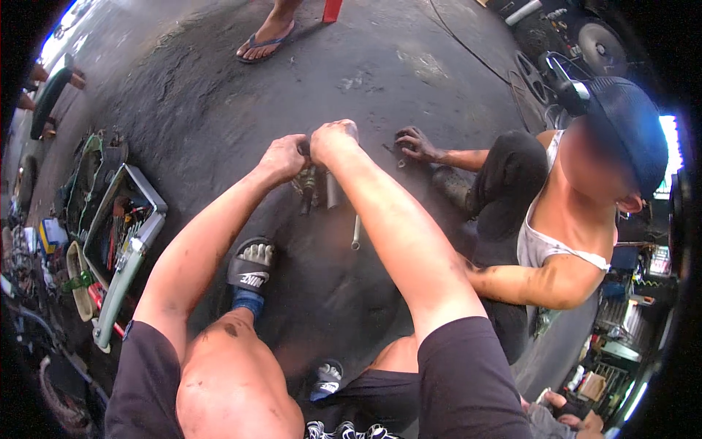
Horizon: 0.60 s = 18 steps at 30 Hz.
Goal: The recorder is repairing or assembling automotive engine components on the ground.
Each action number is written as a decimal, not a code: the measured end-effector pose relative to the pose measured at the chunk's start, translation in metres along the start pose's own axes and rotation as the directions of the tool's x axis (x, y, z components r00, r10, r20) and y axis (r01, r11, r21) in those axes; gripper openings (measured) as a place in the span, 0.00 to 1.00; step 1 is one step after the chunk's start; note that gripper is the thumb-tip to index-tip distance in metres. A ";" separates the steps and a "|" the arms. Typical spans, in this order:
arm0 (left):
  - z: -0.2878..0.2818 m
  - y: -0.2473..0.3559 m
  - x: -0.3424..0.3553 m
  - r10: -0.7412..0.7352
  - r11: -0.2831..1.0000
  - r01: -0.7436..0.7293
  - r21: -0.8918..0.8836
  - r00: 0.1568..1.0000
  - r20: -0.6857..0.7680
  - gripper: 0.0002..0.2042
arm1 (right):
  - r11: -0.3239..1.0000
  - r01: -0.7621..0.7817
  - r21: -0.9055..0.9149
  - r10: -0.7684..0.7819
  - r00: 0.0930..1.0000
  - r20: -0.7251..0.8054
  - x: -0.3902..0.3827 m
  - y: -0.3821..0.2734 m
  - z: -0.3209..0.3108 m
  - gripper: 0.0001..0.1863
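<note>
from afar i have the left hand [284, 158] curled round a dark piece [303, 147] over the floor [212, 110], likely steadying it, right hand [335, 140] beside it, grip hidden, i cannot tell, spanner [357, 233] lying near, presumably for reach.

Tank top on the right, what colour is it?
White tank top, seen in the head view.

The bare left arm [212, 234] stretches forward and inward to a bare left hand [284, 158], its fingers curled. The bare right arm [398, 227] reaches forward, slanting leftward; its bare right hand [334, 139], fingers bent and back uppermost, sits just beside the left. The fingertips of both are largely hidden.
</note>
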<state>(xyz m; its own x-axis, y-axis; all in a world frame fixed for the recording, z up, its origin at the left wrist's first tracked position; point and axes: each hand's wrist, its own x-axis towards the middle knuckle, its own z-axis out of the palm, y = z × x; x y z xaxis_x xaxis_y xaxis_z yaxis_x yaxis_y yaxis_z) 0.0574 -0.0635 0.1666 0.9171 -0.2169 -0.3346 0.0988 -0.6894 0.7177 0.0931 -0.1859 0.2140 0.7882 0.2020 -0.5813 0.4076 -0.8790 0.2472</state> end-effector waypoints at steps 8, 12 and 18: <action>-0.002 -0.002 -0.013 -0.123 0.992 0.124 -0.030 0.992 0.008 0.21 | 0.997 0.065 0.037 -0.069 0.987 0.145 -0.001 0.003 -0.005 0.21; 0.002 0.005 -0.012 0.011 0.999 -0.012 -0.035 1.000 -0.016 0.21 | 0.999 0.054 0.002 -0.055 0.996 0.065 0.000 -0.002 0.000 0.20; -0.011 0.001 -0.014 -0.026 0.992 0.046 -0.115 0.985 0.172 0.19 | 0.994 0.100 -0.045 -0.094 0.989 0.117 0.001 -0.003 -0.008 0.19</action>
<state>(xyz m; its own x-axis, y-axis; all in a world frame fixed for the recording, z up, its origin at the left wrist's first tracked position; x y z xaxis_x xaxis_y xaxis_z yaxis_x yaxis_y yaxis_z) 0.0486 -0.0536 0.1790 0.8341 -0.3144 -0.4533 0.1851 -0.6146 0.7668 0.0963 -0.1798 0.2191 0.6872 0.2318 -0.6885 0.5047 -0.8340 0.2230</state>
